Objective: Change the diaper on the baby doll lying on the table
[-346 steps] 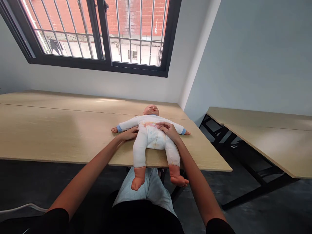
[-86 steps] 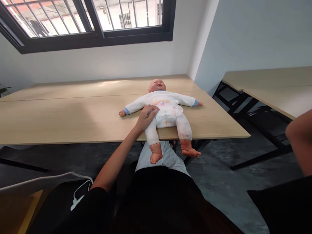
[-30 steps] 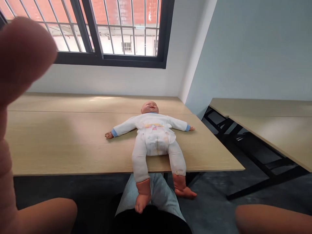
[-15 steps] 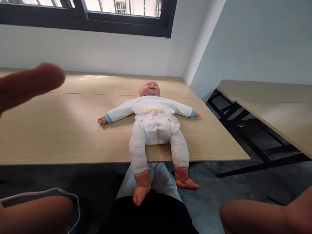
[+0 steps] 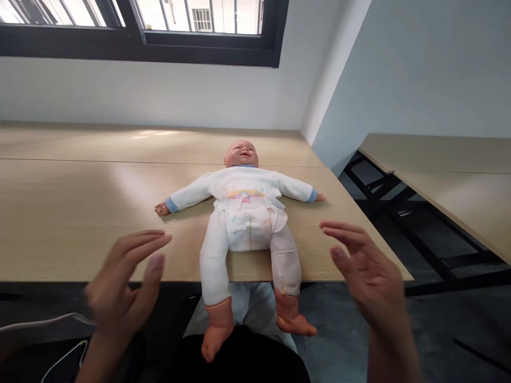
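A baby doll (image 5: 244, 197) lies on its back on the wooden table, head toward the wall, arms spread wide. It wears a white top with blue cuffs and a diaper (image 5: 250, 229) with a faint print. Its feet hang past the table's front edge, above the wearer's lap. My left hand (image 5: 128, 282) is raised left of the doll's legs, fingers apart and holding nothing. On the other side, my right hand (image 5: 369, 271) hovers near the table's right front corner, palm turned inward, also with nothing in it. Neither hand touches the doll.
The table (image 5: 80, 213) reaches back to a white wall below a dark-framed window (image 5: 199, 50). To the right, across a gap, stands a second table (image 5: 459, 191) with black folding legs. A white cable (image 5: 43, 322) runs at the lower left.
Both my hands have come from the edges of the view inward, to either side of the doll's legs. The view has tilted slightly upward. The doll keeps its pose.
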{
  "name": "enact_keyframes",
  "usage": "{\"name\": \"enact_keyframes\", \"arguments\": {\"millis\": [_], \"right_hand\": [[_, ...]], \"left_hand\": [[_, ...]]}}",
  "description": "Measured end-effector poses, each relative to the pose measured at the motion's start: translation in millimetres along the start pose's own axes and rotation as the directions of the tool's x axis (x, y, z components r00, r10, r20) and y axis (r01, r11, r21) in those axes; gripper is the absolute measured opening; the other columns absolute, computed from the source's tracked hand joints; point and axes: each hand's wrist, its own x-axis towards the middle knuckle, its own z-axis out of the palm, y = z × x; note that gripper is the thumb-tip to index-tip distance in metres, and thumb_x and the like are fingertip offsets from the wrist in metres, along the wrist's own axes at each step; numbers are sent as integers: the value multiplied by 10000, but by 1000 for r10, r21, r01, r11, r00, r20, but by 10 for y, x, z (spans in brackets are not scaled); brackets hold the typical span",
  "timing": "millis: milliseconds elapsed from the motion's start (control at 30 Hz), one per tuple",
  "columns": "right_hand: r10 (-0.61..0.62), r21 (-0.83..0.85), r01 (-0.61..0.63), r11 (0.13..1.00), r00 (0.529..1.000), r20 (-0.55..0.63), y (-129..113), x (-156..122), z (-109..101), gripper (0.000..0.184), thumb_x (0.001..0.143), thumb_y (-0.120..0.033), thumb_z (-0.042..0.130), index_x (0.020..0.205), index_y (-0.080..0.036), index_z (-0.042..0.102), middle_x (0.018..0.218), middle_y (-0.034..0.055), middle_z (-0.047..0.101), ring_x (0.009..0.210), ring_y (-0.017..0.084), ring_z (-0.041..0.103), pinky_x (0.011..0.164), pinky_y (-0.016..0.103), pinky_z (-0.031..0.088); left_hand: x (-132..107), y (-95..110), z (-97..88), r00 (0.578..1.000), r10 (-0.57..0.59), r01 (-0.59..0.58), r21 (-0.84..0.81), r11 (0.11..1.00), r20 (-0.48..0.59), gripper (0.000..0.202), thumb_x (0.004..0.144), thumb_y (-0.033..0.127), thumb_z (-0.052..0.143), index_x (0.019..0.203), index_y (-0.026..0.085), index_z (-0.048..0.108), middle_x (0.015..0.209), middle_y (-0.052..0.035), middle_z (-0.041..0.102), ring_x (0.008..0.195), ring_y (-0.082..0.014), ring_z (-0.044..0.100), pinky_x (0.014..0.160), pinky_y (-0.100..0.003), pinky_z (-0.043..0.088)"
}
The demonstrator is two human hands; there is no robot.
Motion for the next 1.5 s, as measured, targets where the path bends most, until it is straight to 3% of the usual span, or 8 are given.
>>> {"name": "enact_keyframes", "arguments": {"millis": [67, 167, 300, 500, 800, 1000, 1200, 1500], "right_hand": [[51, -7, -51, 999, 996, 67, 262, -4, 4, 201, 954, -291, 569, 1142, -305, 640, 1238, 48, 589, 1215, 247, 528, 1060, 440, 434], [114, -6, -114, 993, 983, 147, 581, -31, 37, 208, 969, -319, 543, 1159, -292, 622, 1234, 48, 590, 1212, 229, 527, 1052, 402, 440], [201, -30, -199, 979, 957, 207, 826, -63, 95, 219, 978, -355, 519, 1168, -291, 608, 1203, 38, 603, 1184, 205, 544, 1039, 359, 453], [357, -74, -352, 933, 882, 308, 889, -56, 105, 271, 954, -454, 536, 1160, -299, 623, 1223, 36, 615, 1172, 226, 563, 1037, 381, 468], [416, 14, -434, 901, 871, 261, 854, -63, 113, 348, 919, -504, 577, 1125, -234, 651, 1183, 76, 663, 1171, 247, 590, 1010, 362, 510], [366, 42, -394, 918, 884, 290, 693, -61, 265, 402, 961, -510, 501, 1241, -236, 592, 1312, 79, 594, 1206, 237, 565, 1050, 394, 474], [260, 158, -317, 935, 917, 304, 580, -127, 446, 454, 926, -499, 574, 1296, -239, 532, 1313, 83, 594, 1252, 236, 540, 1018, 366, 506], [247, 109, -282, 953, 935, 255, 602, -83, 755, 484, 900, -500, 592, 1279, -205, 533, 1235, 105, 633, 1130, 246, 612, 992, 402, 504]], "left_hand": [[38, -135, 322, 993, 16, -21, 39, 999, 117, 204, 903, 208, 562, 1072, 260, 664, 1069, -24, 660, 1037, -217, 626, 965, -382, 480], [43, -334, 605, 973, -87, 79, 45, 996, 212, 183, 936, 291, 522, 1073, 254, 638, 1074, -32, 655, 1046, -218, 625, 956, -358, 490], [20, -430, 671, 945, -242, 231, 74, 970, 221, 210, 926, 394, 522, 1027, 255, 643, 1048, -25, 680, 1017, -227, 642, 952, -355, 497], [-39, -420, 649, 863, -432, 438, 36, 898, 262, 274, 917, 468, 523, 984, 237, 652, 987, -35, 712, 942, -235, 674, 838, -335, 533], [-83, -450, 641, 835, -412, 467, -73, 881, 364, 301, 924, 470, 519, 1058, 223, 628, 1094, -65, 693, 1067, -262, 651, 951, -399, 503], [-45, -393, 646, 815, -262, 446, -270, 853, 517, 413, 948, 482, 477, 1262, 219, 529, 1334, -117, 580, 1233, -271, 566, 1083, -450, 435], [-41, -425, 613, 796, -139, 425, -380, 822, 590, 569, 924, 512, 514, 1421, 249, 425, 1524, -109, 408, 1378, -305, 427, 1122, -465, 399], [28, -426, 698, 763, -241, 447, -220, 867, 600, 657, 906, 452, 495, 1504, 250, 312, 1606, -28, 257, 1485, -252, 216, 1235, -412, 147]]}}
